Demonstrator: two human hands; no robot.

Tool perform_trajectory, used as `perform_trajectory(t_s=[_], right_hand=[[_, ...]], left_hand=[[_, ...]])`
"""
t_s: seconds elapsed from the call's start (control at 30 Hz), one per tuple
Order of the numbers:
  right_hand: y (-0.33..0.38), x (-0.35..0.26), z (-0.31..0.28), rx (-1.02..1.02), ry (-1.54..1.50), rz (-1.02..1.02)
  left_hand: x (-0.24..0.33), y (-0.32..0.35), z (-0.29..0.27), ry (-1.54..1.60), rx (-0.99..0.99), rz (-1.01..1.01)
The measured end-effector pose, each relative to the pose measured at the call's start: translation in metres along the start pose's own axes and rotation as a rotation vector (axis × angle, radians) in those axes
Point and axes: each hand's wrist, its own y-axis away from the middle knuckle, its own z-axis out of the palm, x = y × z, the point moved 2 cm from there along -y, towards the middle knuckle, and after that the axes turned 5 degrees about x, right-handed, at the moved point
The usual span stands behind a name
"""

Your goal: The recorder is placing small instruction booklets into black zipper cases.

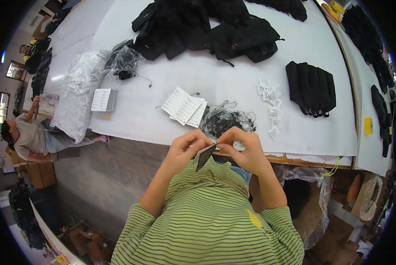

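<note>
Just in front of my body, at the table's near edge, my left hand (183, 151) pinches a dark grey hang tag (205, 157), held tilted. My right hand (247, 151) has its thumb and forefinger pressed together at the tag's upper corner. Whatever is between those fingertips is too small to make out. Right behind my hands lies a tangled heap of thin black strings (226, 121). Beside it, to the left, a few white printed cards (183, 106) overlap on the table.
Small white labels (275, 112) and folded black fabric pieces (310, 88) lie at right. Black bags (176, 31) are piled at the back. A card stack (102, 100) and a plastic sack (81, 88) sit left. Another person (30, 137) is far left. A plastic-lined box (315, 207) stands below.
</note>
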Motion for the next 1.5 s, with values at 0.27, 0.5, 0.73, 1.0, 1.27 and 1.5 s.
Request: perform_trajectory(t_s=[0.27,0.5,0.73,1.0,1.27,1.5], right_hand=[[-0.006,0.006,0.004,-0.091,-0.160,0.139],[0.004,0.023,0.001,-0.036,-0.367,0.325],[0.037,0.049,-0.036,0.343,-0.497,0.325],[0.104,0.054,-0.087,0.727,-0.626,0.304],[0.199,0.066,-0.147,1.049,-0.651,0.171],[0.195,0.056,-0.145,1.187,-0.652,0.198]], left_hand=[[0.006,-0.004,0.006,-0.293,0.052,0.007],[0.003,-0.065,0.011,-0.490,-0.092,0.151],[0.048,-0.227,-0.015,-1.100,0.145,0.721],[0.087,-0.354,-0.088,-1.652,0.760,0.153],[0.050,-0.353,-0.136,-1.471,0.874,0.363],[0.067,-0.303,-0.079,-1.215,0.679,0.725]])
